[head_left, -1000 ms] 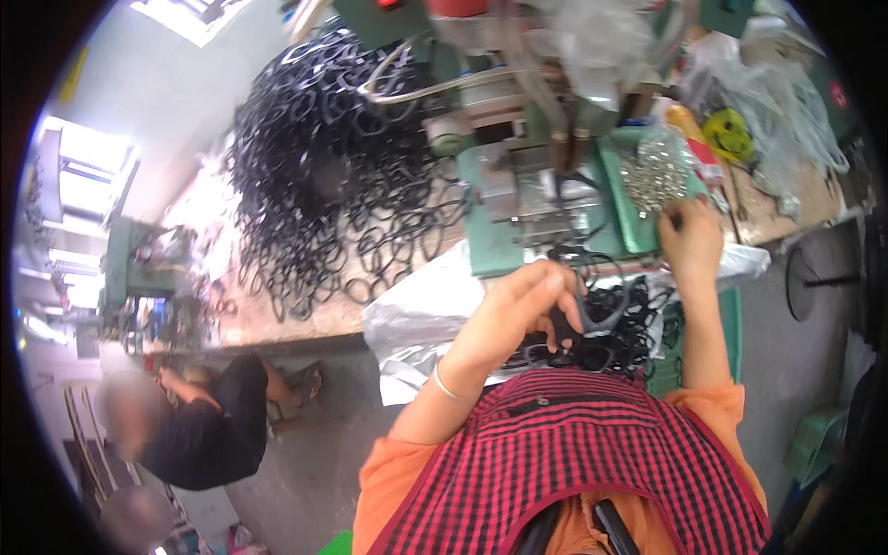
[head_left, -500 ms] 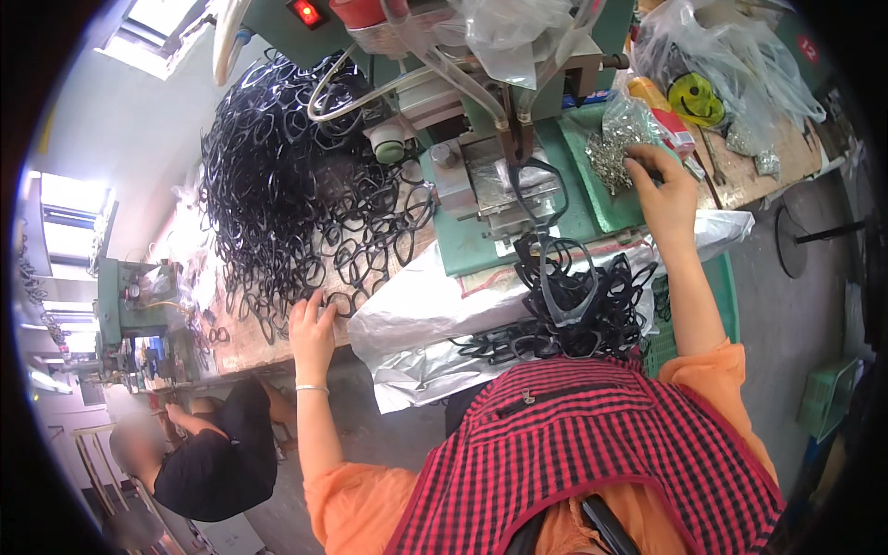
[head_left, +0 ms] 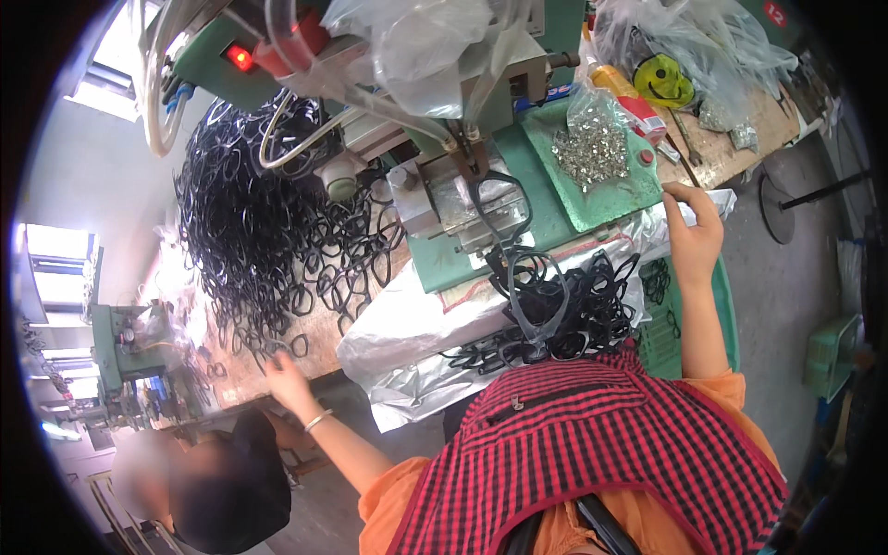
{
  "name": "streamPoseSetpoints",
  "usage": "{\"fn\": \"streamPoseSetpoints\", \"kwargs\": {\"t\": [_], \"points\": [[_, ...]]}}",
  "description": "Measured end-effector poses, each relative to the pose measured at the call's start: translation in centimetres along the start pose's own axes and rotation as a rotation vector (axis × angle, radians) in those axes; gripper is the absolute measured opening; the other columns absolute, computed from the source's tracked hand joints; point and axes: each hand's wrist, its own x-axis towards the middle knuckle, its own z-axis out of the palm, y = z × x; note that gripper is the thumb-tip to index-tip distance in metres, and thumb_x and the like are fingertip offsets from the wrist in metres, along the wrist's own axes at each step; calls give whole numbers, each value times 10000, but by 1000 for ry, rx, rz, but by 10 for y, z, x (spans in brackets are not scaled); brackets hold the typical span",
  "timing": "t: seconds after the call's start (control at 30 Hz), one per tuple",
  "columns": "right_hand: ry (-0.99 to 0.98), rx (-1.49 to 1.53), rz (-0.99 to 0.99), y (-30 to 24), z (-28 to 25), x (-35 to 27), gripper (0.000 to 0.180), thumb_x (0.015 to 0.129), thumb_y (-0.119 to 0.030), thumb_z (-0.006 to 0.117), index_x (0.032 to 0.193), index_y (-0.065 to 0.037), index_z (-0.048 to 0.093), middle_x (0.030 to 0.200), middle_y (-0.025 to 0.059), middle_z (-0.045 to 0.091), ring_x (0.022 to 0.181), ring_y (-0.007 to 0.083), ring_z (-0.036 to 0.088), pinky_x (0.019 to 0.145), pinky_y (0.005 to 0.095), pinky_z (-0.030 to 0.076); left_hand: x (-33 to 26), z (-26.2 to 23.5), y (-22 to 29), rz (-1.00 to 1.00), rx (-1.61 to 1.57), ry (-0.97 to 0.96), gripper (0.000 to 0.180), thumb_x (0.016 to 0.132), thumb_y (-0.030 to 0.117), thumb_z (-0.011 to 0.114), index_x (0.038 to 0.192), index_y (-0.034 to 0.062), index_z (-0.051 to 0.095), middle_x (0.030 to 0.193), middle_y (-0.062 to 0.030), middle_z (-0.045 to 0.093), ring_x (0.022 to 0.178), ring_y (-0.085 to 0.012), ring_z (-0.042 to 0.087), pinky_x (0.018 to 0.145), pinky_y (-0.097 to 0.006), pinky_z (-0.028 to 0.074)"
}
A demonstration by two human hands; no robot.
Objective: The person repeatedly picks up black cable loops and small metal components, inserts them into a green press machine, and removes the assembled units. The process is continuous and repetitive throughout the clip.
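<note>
My left hand (head_left: pixel 290 384) is at the front edge of the bench, its fingertips by loose black rings (head_left: pixel 294 346); blur hides whether they grip one. My right hand (head_left: pixel 696 231) is at the near right corner of a green tray (head_left: pixel 601 211), thumb and forefinger drawn together; anything between them is too small to see. On the tray lies a heap of small shiny metal parts (head_left: pixel 592 153). A black double-looped piece, like an eyeglass frame (head_left: pixel 538 324), hangs from the green machine's jig (head_left: pixel 476 190), one loop in it and one below.
A big heap of black frames (head_left: pixel 245 203) covers the bench at left. More frames (head_left: pixel 592 305) lie on silver sheeting (head_left: pixel 388 356) before my apron. Plastic bags (head_left: pixel 694 46) and a wrench (head_left: pixel 686 139) are at right. A person in dark clothes (head_left: pixel 231 486) sits at lower left.
My right hand has left the metal parts and moved toward me to the tray's corner. My left hand has shifted left and nearer me. The view has also shifted; the hanging frame stays in the jig.
</note>
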Motion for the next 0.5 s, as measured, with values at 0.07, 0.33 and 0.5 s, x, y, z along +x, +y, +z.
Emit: {"fn": "streamPoseSetpoints", "kwargs": {"t": [0.07, 0.33, 0.5], "points": [[-27, 112, 20, -23, 5, 1, 131, 835, -31, 715, 964, -22, 731, 962, 93, 726, 934, 235, 678, 857, 328, 501, -25, 26, 26, -91, 126, 44, 533, 883, 420, 622, 1218, 6, 652, 1146, -239, 697, 1025, -435, 661, 889, -492, 504], [-356, 701, -154, -133, 79, 56, 264, 803, -37, 716, 1061, -14, 662, 934, 77, 700, 899, 167, 667, 845, 301, 506, -20, 32, 154, 286, -67, 11, 383, 967, 392, 597, 964, 17, 674, 922, -213, 705, 847, -406, 675, 731, -486, 506], [-398, 905, 51, -137, 102, 41, 385, 791, -45, 749, 1132, 6, 576, 968, 49, 655, 914, 123, 641, 857, 289, 497, -70, 12, 199, 195, -1287, -273, 166, 1046, 192, 570, 1051, 47, 651, 938, 59, 612, 859, -46, 570, 721, -226, 487]]}}
